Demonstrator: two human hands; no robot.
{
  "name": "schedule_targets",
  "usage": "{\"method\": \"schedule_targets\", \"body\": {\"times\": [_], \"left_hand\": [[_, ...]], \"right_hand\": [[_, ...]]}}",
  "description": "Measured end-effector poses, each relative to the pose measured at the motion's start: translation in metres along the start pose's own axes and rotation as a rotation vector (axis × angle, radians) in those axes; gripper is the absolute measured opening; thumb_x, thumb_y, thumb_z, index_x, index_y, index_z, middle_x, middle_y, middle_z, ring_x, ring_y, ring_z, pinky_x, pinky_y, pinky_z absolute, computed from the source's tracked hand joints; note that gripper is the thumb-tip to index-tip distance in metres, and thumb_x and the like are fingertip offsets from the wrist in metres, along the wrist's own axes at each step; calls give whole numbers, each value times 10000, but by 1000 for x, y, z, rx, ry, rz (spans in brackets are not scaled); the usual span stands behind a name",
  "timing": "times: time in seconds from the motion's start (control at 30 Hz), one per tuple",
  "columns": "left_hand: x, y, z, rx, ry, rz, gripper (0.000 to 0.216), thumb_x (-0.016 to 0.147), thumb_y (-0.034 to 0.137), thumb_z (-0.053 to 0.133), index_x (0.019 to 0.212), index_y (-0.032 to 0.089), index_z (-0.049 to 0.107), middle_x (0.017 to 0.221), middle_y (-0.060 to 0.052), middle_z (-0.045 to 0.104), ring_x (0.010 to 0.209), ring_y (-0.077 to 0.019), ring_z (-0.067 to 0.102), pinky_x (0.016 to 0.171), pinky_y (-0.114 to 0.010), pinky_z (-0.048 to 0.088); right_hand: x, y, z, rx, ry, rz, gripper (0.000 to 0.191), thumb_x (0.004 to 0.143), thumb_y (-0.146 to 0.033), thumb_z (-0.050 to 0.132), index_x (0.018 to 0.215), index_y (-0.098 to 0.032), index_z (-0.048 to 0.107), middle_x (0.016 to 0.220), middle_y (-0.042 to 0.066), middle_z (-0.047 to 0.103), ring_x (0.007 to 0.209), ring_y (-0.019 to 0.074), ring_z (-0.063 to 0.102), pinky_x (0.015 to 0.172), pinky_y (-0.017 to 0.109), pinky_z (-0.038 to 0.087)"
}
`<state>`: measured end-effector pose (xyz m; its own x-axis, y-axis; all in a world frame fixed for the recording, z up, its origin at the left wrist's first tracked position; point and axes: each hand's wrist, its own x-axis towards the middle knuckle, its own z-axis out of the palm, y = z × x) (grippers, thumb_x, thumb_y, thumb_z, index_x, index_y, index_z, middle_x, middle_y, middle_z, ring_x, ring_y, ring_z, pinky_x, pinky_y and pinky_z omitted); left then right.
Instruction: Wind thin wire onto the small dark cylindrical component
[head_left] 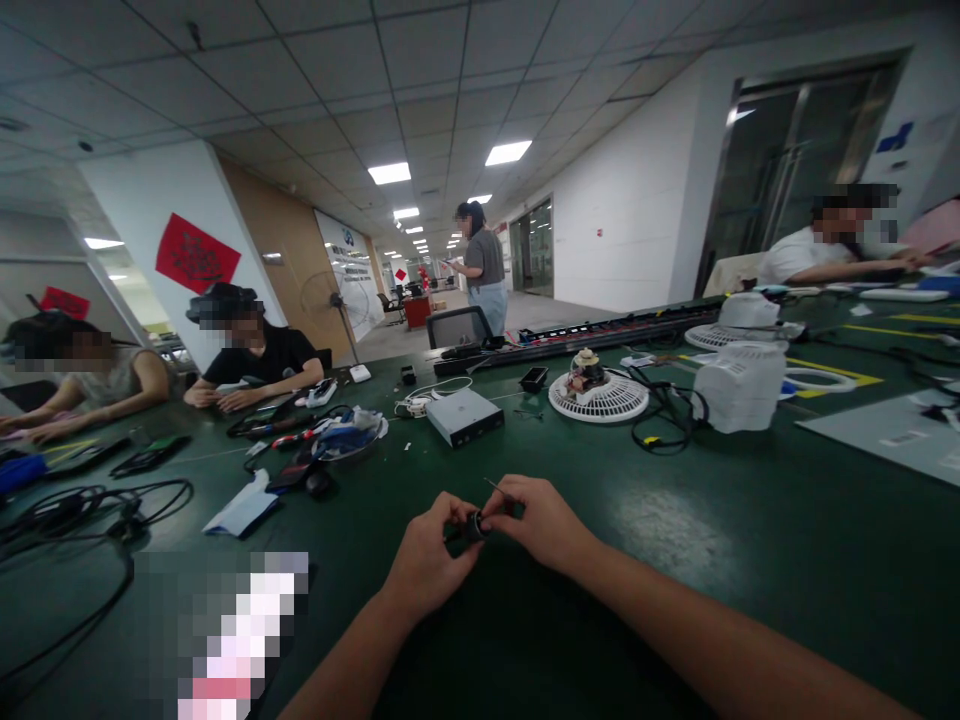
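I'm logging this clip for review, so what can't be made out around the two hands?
Head view, small dark part: mostly covered by the left hand and right hand; shape unclear.
Head view, thin pin above the right hand: too small to identify.
Head view, pixelated patch: hides what lies on the green table at near left.

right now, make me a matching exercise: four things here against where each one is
1. small black round part
2. grey box
3. white fan grille
4. black cables

A. far left
B. pinched between left hand and right hand
C. right of the grey box, motor on it
D. centre, beyond the hands

Pairs: 1-B, 2-D, 3-C, 4-A
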<state>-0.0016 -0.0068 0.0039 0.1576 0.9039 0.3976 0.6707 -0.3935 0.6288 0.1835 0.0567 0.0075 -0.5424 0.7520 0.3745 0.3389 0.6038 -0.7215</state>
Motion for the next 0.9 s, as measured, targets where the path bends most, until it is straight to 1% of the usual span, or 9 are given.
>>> {"method": "schedule_targets", "body": {"times": [0.13, 0.27, 0.33, 0.4, 0.53, 0.6, 0.73, 0.83, 0.9], "left_hand": [[0, -2, 0, -34, 15, 18, 179, 764, 149, 640, 845, 214, 494, 921, -16, 694, 870, -167, 656, 807, -302, 493], [1, -3, 0, -27, 22, 16, 176, 769, 171, 645, 846, 215, 493, 909, -15, 694, 848, -173, 660, 777, -307, 500], [1, -2, 0, -25, 23, 12, 164, 777, 175, 641, 841, 216, 496, 906, -14, 696, 838, -172, 664, 765, -302, 502], [0, -2, -1, -33, 19, 15, 162, 779, 172, 640, 835, 218, 495, 926, -17, 703, 860, -173, 669, 778, -303, 505], [0, -3, -1, -58, -20, 30, 186, 778, 154, 631, 818, 225, 464, 986, -26, 717, 916, -176, 673, 817, -310, 509], [-1, -5, 0, -56, -32, 43, 202, 777, 138, 623, 802, 228, 444, 984, -19, 720, 913, -171, 674, 815, -307, 508], [-3, -8, 1, -35, -45, 72, 222, 761, 128, 635, 794, 230, 441, 965, -6, 720, 892, -164, 672, 791, -297, 506], [-2, -7, 1, -37, -18, 59, 207, 769, 157, 638, 785, 229, 444, 1006, -23, 724, 926, -177, 673, 819, -315, 511], [0, -6, 0, -27, 15, 30, 195, 774, 176, 633, 786, 229, 447, 1020, -38, 726, 943, -189, 673, 840, -338, 514]], "right_hand": [[2, 3, 1, 93, -43, 21, 63, 794, -204, 673, 822, -186, 726, 782, 6, 656, 772, 155, 601, 698, 262, 428], [3, 3, 1, 224, -142, 89, 95, 820, -209, 621, 858, -159, 693, 810, 15, 683, 765, 156, 609, 692, 262, 441], [4, 2, 0, 253, -182, 108, 97, 819, -193, 608, 863, -154, 685, 814, 15, 683, 752, 151, 604, 685, 259, 445], [4, 3, 0, 235, -157, 118, 84, 801, -186, 626, 849, -155, 688, 796, 12, 679, 739, 149, 600, 678, 258, 445], [4, 7, 2, 128, -19, 125, 90, 745, -239, 710, 803, -170, 705, 762, 7, 666, 706, 145, 590, 648, 257, 441], [3, 9, 2, 99, -29, 102, 103, 731, -248, 725, 800, -175, 702, 764, 4, 663, 693, 138, 586, 627, 249, 437], [0, 4, -1, 57, -158, 37, 89, 751, -241, 700, 815, -179, 689, 742, -9, 663, 657, 120, 579, 590, 227, 417], [-1, -2, -2, -35, -122, 48, 119, 757, -269, 696, 844, -189, 676, 746, -10, 661, 649, 119, 569, 571, 226, 391], [0, -4, -2, -68, -78, 61, 189, 784, -279, 669, 952, -195, 649, 808, 0, 670, 664, 123, 570, 576, 230, 390]]}}
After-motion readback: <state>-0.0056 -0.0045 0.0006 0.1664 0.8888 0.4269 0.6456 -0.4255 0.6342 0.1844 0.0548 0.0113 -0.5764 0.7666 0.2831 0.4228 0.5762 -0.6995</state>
